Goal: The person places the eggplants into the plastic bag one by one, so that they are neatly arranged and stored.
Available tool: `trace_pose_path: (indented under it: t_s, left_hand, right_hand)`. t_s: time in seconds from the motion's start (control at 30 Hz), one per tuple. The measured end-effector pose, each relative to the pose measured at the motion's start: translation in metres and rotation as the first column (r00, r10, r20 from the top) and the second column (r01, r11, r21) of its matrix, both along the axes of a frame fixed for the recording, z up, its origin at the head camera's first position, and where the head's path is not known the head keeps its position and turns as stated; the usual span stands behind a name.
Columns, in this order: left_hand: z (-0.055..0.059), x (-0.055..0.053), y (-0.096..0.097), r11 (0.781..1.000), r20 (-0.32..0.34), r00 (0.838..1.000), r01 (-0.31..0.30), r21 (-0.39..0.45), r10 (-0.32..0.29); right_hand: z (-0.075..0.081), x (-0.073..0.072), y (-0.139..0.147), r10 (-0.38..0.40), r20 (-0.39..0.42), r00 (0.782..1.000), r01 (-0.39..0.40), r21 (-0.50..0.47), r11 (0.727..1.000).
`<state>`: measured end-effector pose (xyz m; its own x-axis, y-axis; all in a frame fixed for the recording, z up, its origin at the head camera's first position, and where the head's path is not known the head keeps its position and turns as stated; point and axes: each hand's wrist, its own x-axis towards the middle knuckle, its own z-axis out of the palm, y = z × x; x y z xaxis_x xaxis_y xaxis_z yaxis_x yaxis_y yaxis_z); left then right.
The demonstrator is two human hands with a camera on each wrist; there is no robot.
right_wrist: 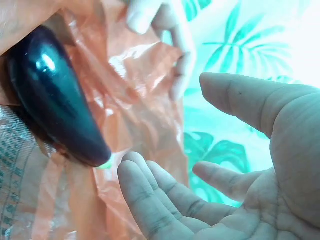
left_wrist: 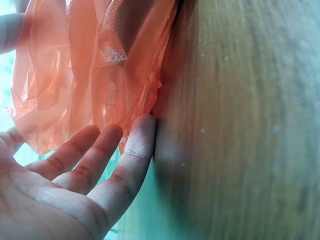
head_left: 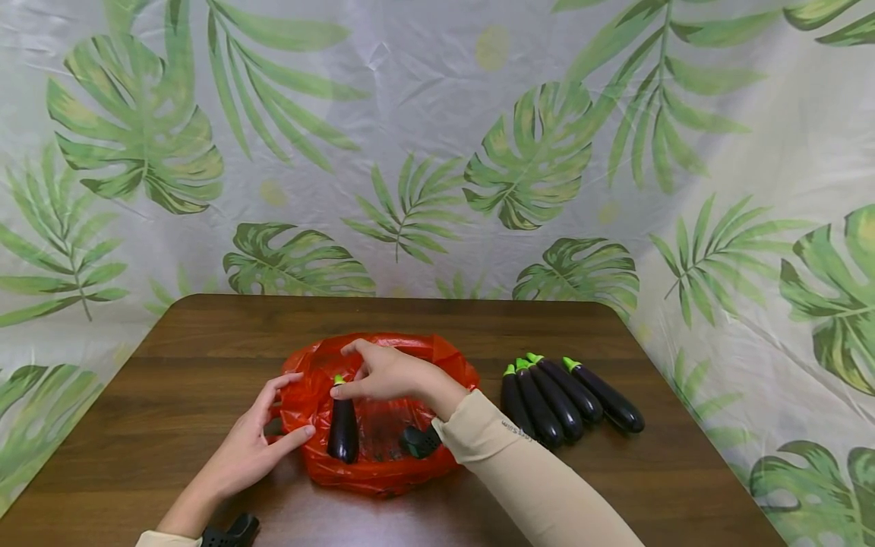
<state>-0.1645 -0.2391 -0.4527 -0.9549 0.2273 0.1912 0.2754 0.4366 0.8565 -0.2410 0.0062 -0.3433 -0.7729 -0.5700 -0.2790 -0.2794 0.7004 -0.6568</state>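
Note:
A red plastic bag (head_left: 383, 480) lies spread wide at its mouth on the table. Inside it, toward the left, rests one dark purple eggplant (head_left: 343, 434) with a green stem end. My right hand (head_left: 393, 374) hovers over the bag, thumb and fingers apart beside that stem; in the right wrist view nothing lies between the fingers, and the eggplant (right_wrist: 57, 97) sits just beyond them. At the bag's left side is my left hand (head_left: 249, 448), thumb and fingers spread. The left wrist view has its fingertips against the bag's thin wall (left_wrist: 90, 75).
Several more eggplants (head_left: 555, 399) lie side by side on the wooden table (head_left: 205, 342), right of the bag and partly behind my right sleeve (head_left: 526, 471). A leaf-printed sheet (head_left: 424, 114) hangs behind the table's far edge. Black devices are strapped to both wrists.

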Motion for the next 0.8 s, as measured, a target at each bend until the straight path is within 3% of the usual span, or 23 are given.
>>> trace_pose_path:
  t_s: [0.3, 0.8]
  left_hand:
    - [0.001, 0.000, 0.000, 1.000, -0.001, 1.000, -0.001, 0.003, 0.001]
    - [0.001, 0.000, 0.001, 1.000, 0.002, 1.000, -0.012, 0.007, 0.012]
  right_hand:
    - [0.018, 0.010, 0.011, 0.020, 0.006, 1.000, -0.020, -0.057, 0.998]
    - [0.033, 0.018, 0.038, 0.021, -0.025, 0.999, -0.024, -0.116, 0.993]
